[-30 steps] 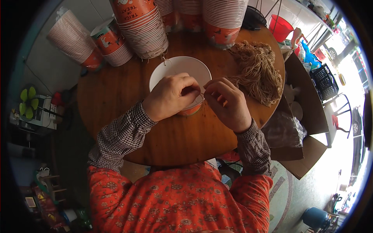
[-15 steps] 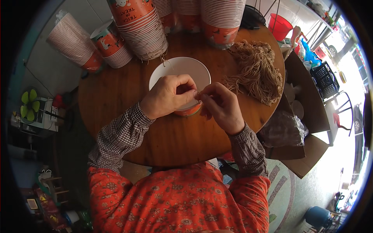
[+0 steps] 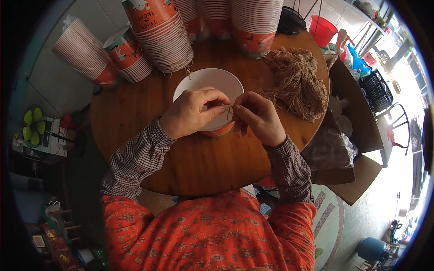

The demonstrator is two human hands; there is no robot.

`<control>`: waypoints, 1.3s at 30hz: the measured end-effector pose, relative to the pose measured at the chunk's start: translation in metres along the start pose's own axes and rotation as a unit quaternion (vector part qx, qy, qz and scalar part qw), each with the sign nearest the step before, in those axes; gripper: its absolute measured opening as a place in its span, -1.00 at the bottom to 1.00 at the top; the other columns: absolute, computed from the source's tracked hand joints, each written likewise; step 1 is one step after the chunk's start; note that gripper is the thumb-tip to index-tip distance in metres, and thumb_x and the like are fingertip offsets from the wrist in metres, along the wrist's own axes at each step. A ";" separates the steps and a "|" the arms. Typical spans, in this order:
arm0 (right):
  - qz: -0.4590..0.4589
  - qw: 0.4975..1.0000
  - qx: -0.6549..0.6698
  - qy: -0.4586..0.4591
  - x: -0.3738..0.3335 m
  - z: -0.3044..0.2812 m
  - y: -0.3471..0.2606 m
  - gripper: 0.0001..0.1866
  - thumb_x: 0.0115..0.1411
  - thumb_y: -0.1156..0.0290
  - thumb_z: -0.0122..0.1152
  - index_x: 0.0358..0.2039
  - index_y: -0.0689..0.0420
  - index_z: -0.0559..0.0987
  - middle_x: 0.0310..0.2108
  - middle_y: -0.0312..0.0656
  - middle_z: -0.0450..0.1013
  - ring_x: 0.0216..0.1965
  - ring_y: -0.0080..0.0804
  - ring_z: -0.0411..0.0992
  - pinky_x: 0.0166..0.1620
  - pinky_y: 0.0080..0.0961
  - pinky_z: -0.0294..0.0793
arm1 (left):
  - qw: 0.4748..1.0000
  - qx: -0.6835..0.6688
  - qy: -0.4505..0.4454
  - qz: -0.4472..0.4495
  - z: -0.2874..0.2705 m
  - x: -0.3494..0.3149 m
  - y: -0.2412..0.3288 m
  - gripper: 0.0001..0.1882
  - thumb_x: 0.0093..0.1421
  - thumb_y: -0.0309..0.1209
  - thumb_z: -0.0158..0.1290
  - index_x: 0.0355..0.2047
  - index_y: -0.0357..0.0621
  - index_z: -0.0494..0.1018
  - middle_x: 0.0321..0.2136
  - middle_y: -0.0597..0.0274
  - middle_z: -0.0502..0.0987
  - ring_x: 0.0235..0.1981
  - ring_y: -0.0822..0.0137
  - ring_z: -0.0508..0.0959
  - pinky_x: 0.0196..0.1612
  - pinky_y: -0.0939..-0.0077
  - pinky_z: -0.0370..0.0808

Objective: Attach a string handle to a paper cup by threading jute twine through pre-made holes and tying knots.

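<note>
A white-lined paper bucket with an orange outside stands on the round wooden table, open end up. Over its near right rim my two hands meet. My right hand pinches a thin beige string between thumb and forefinger. From the left side, my left hand reaches across the bucket, its thumb at the same string and its forefinger curved above. A small loop of string shows at the bucket's far left rim. The lower fingers of both hands are partly hidden.
A heap of beige strings lies on the table's right. Stacked orange paper buckets line the far side, some in clear wrap. An open cardboard box stands against the right edge. A green-bladed fan is at left.
My fingertips have moved slightly apart, and a bit of string now shows between them. The forefinger of my left hand has lifted off the thumb. The bucket stays in place.
</note>
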State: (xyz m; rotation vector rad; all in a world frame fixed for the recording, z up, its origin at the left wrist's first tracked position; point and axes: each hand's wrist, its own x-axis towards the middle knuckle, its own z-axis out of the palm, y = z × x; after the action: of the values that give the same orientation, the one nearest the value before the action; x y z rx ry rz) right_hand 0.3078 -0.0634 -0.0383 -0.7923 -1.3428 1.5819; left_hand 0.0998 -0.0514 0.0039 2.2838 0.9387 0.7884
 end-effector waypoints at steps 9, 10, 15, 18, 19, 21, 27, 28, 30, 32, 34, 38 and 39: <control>-0.035 0.993 -0.111 -0.021 0.008 -0.008 -0.012 -0.89 0.22 0.50 0.12 -0.32 0.29 0.47 -0.49 -0.28 0.47 -0.47 -0.62 0.49 -0.50 -0.68 0.48 | 0.985 0.098 0.079 0.117 0.007 0.005 -0.005 -0.83 0.06 -0.61 0.15 -0.33 -0.23 0.41 -0.38 0.16 0.54 -0.37 0.29 0.59 -0.28 0.51 0.53; -0.036 0.991 -0.128 -0.024 0.008 -0.008 -0.014 -0.89 0.21 0.50 0.12 -0.31 0.29 0.47 -0.49 -0.28 0.47 -0.45 -0.61 0.49 -0.48 -0.67 0.50 | 0.990 0.070 0.072 0.094 0.007 0.005 -0.006 -0.82 0.06 -0.62 0.14 -0.31 -0.23 0.40 -0.39 0.17 0.54 -0.37 0.30 0.59 -0.26 0.51 0.53; -0.036 0.988 -0.150 -0.028 0.010 -0.006 -0.025 -0.91 0.23 0.50 0.13 -0.32 0.26 0.47 -0.56 -0.33 0.46 -0.53 -0.68 0.45 -0.47 -0.72 0.44 | 0.997 -0.006 0.057 0.046 0.010 0.005 -0.010 -0.81 0.09 -0.63 0.11 -0.28 -0.23 0.38 -0.41 0.20 0.56 -0.37 0.37 0.60 -0.24 0.52 0.54; -0.030 0.986 -0.162 -0.037 0.013 -0.009 -0.023 -0.91 0.23 0.50 0.13 -0.32 0.26 0.47 -0.55 -0.33 0.46 -0.52 -0.68 0.45 -0.46 -0.72 0.45 | 0.993 -0.110 0.043 -0.017 0.014 0.005 -0.011 -0.84 0.14 -0.61 0.10 -0.28 -0.25 0.37 -0.39 0.25 0.57 -0.37 0.45 0.59 -0.24 0.57 0.53; -0.030 0.984 -0.168 -0.042 0.014 -0.011 -0.022 -0.91 0.23 0.50 0.13 -0.32 0.27 0.47 -0.55 -0.32 0.46 -0.52 -0.68 0.45 -0.46 -0.72 0.45 | 0.979 -0.184 0.020 -0.079 0.014 0.007 -0.009 -0.85 0.16 -0.59 0.09 -0.25 -0.26 0.39 -0.38 0.26 0.57 -0.36 0.48 0.58 -0.24 0.60 0.53; -0.033 0.982 -0.180 -0.043 0.015 -0.013 -0.023 -0.91 0.23 0.50 0.12 -0.32 0.26 0.47 -0.54 -0.32 0.46 -0.51 -0.68 0.46 -0.46 -0.72 0.46 | 0.956 -0.257 -0.003 -0.140 0.013 0.008 -0.009 -0.85 0.19 -0.57 0.09 -0.22 -0.28 0.41 -0.37 0.28 0.58 -0.36 0.52 0.56 -0.25 0.63 0.52; -0.064 0.971 -0.228 -0.041 0.017 -0.016 -0.020 -0.91 0.23 0.50 0.13 -0.31 0.26 0.48 -0.51 -0.32 0.46 -0.48 -0.68 0.47 -0.45 -0.71 0.47 | 0.967 -0.200 -0.038 -0.151 0.011 0.011 -0.015 -0.78 0.22 -0.51 0.09 -0.12 -0.32 0.48 -0.35 0.31 0.56 -0.39 0.57 0.51 -0.28 0.68 0.49; -0.073 0.968 -0.239 -0.035 0.018 -0.016 -0.019 -0.91 0.22 0.50 0.14 -0.31 0.26 0.49 -0.50 -0.33 0.46 -0.47 -0.68 0.47 -0.44 -0.71 0.47 | 0.971 -0.188 -0.033 -0.145 0.012 0.012 -0.015 -0.80 0.22 -0.51 0.10 -0.15 -0.32 0.49 -0.36 0.32 0.55 -0.40 0.58 0.50 -0.28 0.69 0.48; -0.080 0.968 -0.236 -0.022 0.018 -0.014 -0.018 -0.89 0.17 0.50 0.16 -0.33 0.27 0.50 -0.53 -0.25 0.47 -0.48 -0.60 0.46 -0.40 -0.63 0.47 | 0.974 -0.176 -0.029 -0.139 0.013 0.013 -0.014 -0.82 0.22 -0.50 0.10 -0.18 -0.32 0.50 -0.37 0.32 0.55 -0.40 0.58 0.50 -0.29 0.69 0.48; -0.087 0.968 -0.234 -0.008 0.017 -0.013 -0.018 -0.88 0.12 0.49 0.19 -0.35 0.27 0.52 -0.55 -0.18 0.47 -0.48 -0.53 0.46 -0.37 -0.54 0.46 | 0.975 -0.167 -0.028 -0.144 0.014 0.014 -0.014 -0.81 0.22 -0.49 0.10 -0.18 -0.32 0.49 -0.37 0.33 0.55 -0.40 0.59 0.49 -0.28 0.69 0.48; -0.095 0.962 -0.256 0.004 0.017 -0.011 -0.021 -0.88 0.11 0.50 0.20 -0.35 0.25 0.52 -0.52 -0.14 0.48 -0.48 -0.44 0.48 -0.36 -0.51 0.47 | 0.979 -0.156 -0.021 -0.133 0.016 0.014 -0.015 -0.82 0.23 -0.49 0.09 -0.18 -0.32 0.49 -0.37 0.33 0.55 -0.40 0.59 0.49 -0.28 0.69 0.48; -0.147 0.948 -0.284 0.011 0.021 -0.012 -0.020 -0.89 0.10 0.50 0.21 -0.35 0.24 0.53 -0.46 -0.11 0.48 -0.47 -0.35 0.49 -0.37 -0.47 0.48 | 0.986 -0.146 -0.003 -0.083 0.018 0.014 -0.021 -0.81 0.23 -0.47 0.09 -0.17 -0.31 0.50 -0.37 0.34 0.54 -0.39 0.60 0.49 -0.28 0.69 0.48; -0.172 0.934 -0.314 0.011 0.022 -0.011 -0.024 -0.89 0.09 0.50 0.21 -0.35 0.23 0.53 -0.44 -0.11 0.47 -0.46 -0.33 0.49 -0.37 -0.46 0.48 | 0.986 -0.146 -0.004 -0.083 0.018 0.014 -0.020 -0.81 0.23 -0.47 0.09 -0.17 -0.31 0.50 -0.37 0.34 0.54 -0.39 0.60 0.49 -0.28 0.69 0.48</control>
State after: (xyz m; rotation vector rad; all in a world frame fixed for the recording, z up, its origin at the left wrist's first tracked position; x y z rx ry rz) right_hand 0.3142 -0.0383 -0.0157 -0.8784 -1.8865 0.8632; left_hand 0.1117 -0.0329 -0.0173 1.9283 0.9299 0.7873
